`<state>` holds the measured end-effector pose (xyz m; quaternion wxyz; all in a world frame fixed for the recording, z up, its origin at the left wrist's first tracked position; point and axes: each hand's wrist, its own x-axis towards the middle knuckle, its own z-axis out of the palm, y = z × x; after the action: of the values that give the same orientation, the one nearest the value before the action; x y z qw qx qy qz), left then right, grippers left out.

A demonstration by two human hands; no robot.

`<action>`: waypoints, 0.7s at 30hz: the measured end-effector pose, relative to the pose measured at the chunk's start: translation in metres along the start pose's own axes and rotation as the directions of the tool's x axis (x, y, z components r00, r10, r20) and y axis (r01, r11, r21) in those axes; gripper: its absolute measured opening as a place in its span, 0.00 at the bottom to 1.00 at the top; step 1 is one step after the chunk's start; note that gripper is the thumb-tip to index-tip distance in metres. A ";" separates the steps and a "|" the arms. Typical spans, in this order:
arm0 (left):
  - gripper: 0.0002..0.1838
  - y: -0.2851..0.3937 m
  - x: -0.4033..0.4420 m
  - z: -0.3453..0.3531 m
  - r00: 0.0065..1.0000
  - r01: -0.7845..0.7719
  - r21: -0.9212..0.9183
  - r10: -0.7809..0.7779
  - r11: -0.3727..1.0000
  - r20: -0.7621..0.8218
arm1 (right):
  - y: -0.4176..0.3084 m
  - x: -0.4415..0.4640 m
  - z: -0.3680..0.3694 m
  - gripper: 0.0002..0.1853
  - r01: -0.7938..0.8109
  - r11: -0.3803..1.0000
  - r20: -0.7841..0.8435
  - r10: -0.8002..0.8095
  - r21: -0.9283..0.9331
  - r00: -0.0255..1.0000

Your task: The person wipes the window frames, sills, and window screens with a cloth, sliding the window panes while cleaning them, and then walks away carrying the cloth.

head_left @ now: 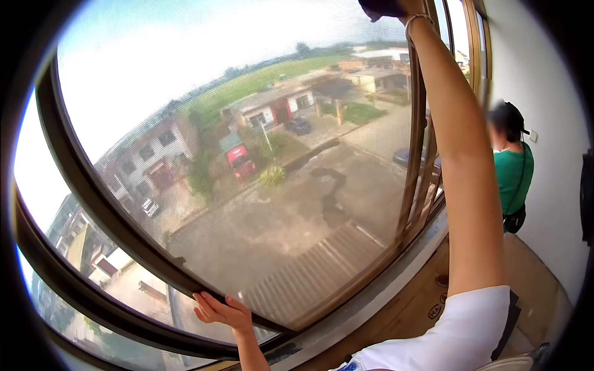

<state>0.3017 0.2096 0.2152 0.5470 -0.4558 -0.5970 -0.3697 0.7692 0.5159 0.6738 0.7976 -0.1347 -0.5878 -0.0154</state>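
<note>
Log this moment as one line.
left hand: on screen frame | right hand: raised with dark item, partly cut off | person in green: by wall

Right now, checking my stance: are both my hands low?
No: the left hand is low at the window frame, the right arm reaches high.

Premises: a plain indoor room on an upper storey; whether dwelling or office, I cannot tell from where I stand. Height is evidenced by the large window—mesh screen (pixel 278 207) in a dark frame (pixel 60 142)—which looks down on a corrugated roof (pixel 315 266), a paved yard or street, a red truck (pixel 239 161) and low houses (pixel 278 110), with a green field (pixel 266 77) behind. Inside, I note a white wall (pixel 544 68) bearing a small switch-like plate (pixel 533 135), and brown, cardboard-like sheeting (pixel 408 303) with printed marks covering floor beside the sill (pixel 346 324).
</note>
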 end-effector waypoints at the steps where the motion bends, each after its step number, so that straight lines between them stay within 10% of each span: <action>1: 0.27 0.000 -0.001 0.001 1.000 0.000 0.001 0.000 1.000 0.004 | -0.019 -0.030 -0.010 0.20 -0.251 0.959 0.000 0.253 0.134 0.967; 3: 0.27 0.001 0.000 0.003 1.000 0.005 -0.011 -0.005 1.000 -0.006 | -0.018 -0.064 -0.025 0.23 -0.213 0.974 0.074 0.207 0.077 0.975; 5: 0.27 0.002 0.002 0.006 1.000 -0.011 -0.035 0.011 0.999 -0.008 | 0.007 -0.104 -0.050 0.22 0.444 0.653 0.292 -0.335 -0.614 0.896; 7: 0.27 0.001 0.003 0.006 0.999 -0.007 -0.076 0.004 0.997 -0.040 | 0.018 -0.163 -0.066 0.25 0.511 0.766 0.314 -0.411 -0.390 0.856; 12: 0.27 -0.001 0.001 0.009 0.999 -0.017 -0.086 0.013 0.996 -0.042 | -0.008 -0.361 -0.121 0.24 0.283 0.646 0.433 0.081 -0.709 0.898; 15: 0.27 -0.001 0.003 0.006 0.999 -0.015 -0.113 0.009 0.994 -0.050 | -0.022 -0.468 -0.184 0.23 0.195 0.614 0.569 0.502 -0.765 0.651; 19: 0.27 -0.001 0.005 0.006 0.998 -0.026 -0.179 0.017 0.983 -0.055 | -0.052 -0.481 -0.211 0.21 -0.306 0.411 0.338 0.903 -0.858 0.265; 21: 0.27 -0.002 0.003 0.008 0.997 -0.026 -0.185 0.012 0.982 -0.073 | -0.046 -0.469 -0.210 0.21 -0.415 0.413 0.252 0.886 -0.811 0.388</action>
<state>0.2971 0.2169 0.2177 0.5266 -0.4970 -0.5357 -0.4345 0.8118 0.3602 0.1837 0.3629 -0.6256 -0.6669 0.1793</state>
